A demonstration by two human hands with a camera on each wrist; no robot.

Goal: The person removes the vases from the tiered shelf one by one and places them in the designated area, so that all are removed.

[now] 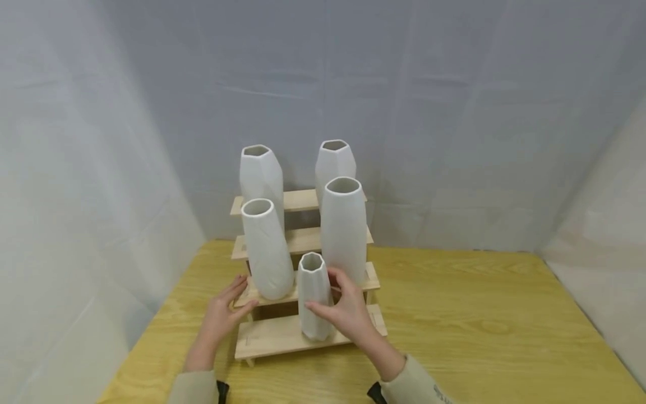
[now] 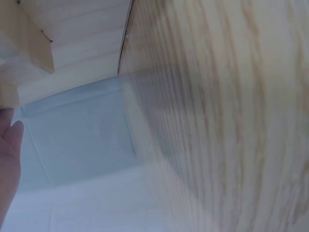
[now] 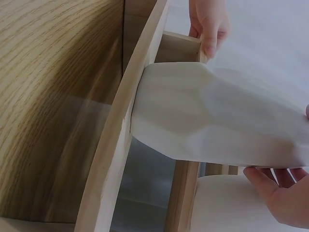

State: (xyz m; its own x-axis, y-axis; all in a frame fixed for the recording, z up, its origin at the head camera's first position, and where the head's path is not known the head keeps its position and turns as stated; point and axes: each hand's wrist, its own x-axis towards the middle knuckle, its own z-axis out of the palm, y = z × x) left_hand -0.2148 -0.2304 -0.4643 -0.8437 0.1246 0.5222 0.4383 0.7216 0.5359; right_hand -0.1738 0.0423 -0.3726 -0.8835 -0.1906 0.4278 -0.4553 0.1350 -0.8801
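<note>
A small white faceted vase (image 1: 314,300) stands on the lowest step of a tiered wooden stand (image 1: 267,338). My right hand (image 1: 348,308) grips it from the right, thumb in front and fingers behind. In the right wrist view, this vase (image 3: 174,111) has its base on the step, with the right hand (image 3: 289,198) at its upper part. My left hand (image 1: 222,314) holds the left end of the second step between thumb and fingers. The left hand (image 3: 208,21) also shows at the stand in the right wrist view; only part of it (image 2: 8,159) enters the left wrist view.
On the second step stand a slender white vase (image 1: 270,252) at left and a taller white vase (image 1: 345,230) at right. Two angular white vases (image 1: 262,179) (image 1: 335,165) stand higher up. The wooden table (image 1: 479,320) extends right; pale sheets (image 1: 429,123) hang around it.
</note>
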